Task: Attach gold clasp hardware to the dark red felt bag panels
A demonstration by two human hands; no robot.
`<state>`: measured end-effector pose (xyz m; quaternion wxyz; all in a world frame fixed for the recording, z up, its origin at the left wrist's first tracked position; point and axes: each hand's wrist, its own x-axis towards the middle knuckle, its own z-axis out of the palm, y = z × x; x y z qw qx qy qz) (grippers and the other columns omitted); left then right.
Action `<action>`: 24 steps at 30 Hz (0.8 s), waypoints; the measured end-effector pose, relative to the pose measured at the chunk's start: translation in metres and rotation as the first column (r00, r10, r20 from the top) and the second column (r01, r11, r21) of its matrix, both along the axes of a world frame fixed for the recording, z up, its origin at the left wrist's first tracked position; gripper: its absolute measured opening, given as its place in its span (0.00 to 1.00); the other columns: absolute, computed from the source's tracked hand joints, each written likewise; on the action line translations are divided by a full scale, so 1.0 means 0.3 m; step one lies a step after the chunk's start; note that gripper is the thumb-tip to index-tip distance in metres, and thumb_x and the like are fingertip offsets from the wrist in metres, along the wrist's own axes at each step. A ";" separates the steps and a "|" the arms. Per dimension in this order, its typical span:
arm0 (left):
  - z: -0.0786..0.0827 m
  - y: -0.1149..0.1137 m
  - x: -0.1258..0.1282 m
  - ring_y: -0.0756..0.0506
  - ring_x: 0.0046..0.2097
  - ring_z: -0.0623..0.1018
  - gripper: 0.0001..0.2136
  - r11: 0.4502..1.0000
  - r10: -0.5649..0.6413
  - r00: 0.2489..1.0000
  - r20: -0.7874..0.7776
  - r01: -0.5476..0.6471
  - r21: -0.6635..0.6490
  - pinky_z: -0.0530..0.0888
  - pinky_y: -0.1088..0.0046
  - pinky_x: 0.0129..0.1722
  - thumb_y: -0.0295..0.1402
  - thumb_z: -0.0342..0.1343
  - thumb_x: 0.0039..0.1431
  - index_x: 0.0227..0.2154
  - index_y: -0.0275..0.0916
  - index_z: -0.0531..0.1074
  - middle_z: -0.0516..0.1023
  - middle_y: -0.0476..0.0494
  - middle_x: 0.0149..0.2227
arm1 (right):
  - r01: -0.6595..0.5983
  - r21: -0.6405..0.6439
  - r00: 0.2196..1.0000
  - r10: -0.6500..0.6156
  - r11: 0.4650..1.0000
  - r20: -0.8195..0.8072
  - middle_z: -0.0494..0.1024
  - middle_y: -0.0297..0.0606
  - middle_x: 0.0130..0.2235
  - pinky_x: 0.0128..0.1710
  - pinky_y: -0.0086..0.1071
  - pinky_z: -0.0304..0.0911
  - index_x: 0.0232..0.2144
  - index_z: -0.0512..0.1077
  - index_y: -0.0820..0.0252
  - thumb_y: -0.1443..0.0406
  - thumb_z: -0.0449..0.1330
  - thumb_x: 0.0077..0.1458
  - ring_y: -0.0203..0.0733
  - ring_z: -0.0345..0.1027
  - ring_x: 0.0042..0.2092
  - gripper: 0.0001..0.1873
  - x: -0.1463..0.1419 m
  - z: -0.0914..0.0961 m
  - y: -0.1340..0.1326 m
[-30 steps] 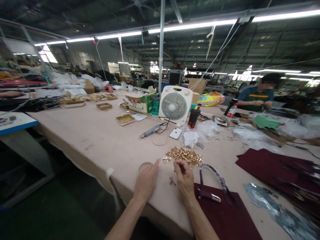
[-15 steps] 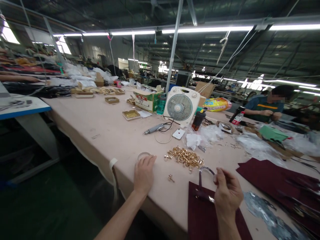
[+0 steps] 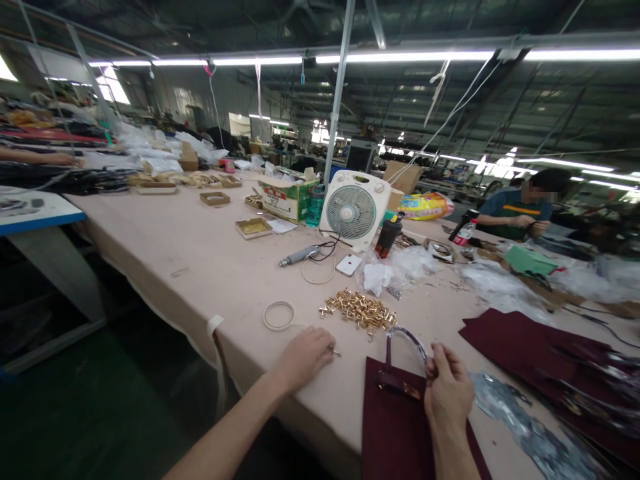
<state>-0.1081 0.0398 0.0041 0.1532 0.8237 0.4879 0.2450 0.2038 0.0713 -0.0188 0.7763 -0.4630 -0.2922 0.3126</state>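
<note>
My left hand (image 3: 306, 355) is low over the table, its fingers curled down on a small gold metal fitting (image 3: 337, 352) whose end sticks out past the fingertips. A roll of pale tape (image 3: 279, 316) lies just beyond that hand. My right hand (image 3: 450, 390) pinches the looped handle (image 3: 407, 335) of a maroon bag panel (image 3: 395, 427); plastic film wraps the handle. The panel hangs partly past the table's near side and carries a strap with gold fittings (image 3: 411, 391). Close beyond both hands lies a pile of gold fittings (image 3: 361, 309).
Farther back are a power screwdriver (image 3: 300, 256), a white phone (image 3: 349, 265), a box fan (image 3: 353, 207) and a dark bottle (image 3: 389, 235). More maroon pieces (image 3: 525, 353) and grey plastic-like scraps (image 3: 520, 417) lie to the right. A co-worker (image 3: 517, 207) sits across the table.
My left hand has moved right from the tape roll to the loose gold fitting, uncovering the roll. The right hand stays at the handle. The view has shifted slightly.
</note>
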 end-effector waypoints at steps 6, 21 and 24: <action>-0.048 0.000 0.106 0.41 0.46 0.77 0.07 0.987 0.161 0.975 0.152 -0.158 -0.035 0.73 0.65 0.48 0.29 0.56 0.65 0.45 0.41 0.71 0.77 0.42 0.45 | -0.080 -0.040 0.989 0.084 0.996 0.118 0.72 0.29 0.26 0.21 0.25 0.58 0.40 0.77 0.59 0.51 0.74 0.50 0.32 0.61 0.24 0.22 -0.025 0.023 -0.040; -0.062 -0.005 0.344 0.43 0.52 0.82 0.13 0.993 0.101 0.696 0.711 -0.021 -0.120 0.79 0.66 0.54 0.35 0.55 0.69 0.52 0.45 0.78 0.82 0.42 0.53 | -0.490 -0.192 0.778 0.526 0.850 0.344 0.82 0.42 0.47 0.39 0.35 0.72 0.37 0.78 0.55 0.49 0.66 0.61 0.47 0.76 0.42 0.17 -0.148 0.015 -0.094; -0.061 0.000 0.324 0.42 0.56 0.80 0.12 0.992 0.092 0.663 0.743 0.004 -0.126 0.78 0.65 0.56 0.35 0.55 0.69 0.50 0.44 0.80 0.82 0.41 0.54 | -0.517 -0.225 0.743 0.563 0.826 0.362 0.77 0.45 0.60 0.52 0.41 0.72 0.35 0.77 0.56 0.50 0.65 0.63 0.54 0.72 0.57 0.16 -0.131 0.001 -0.087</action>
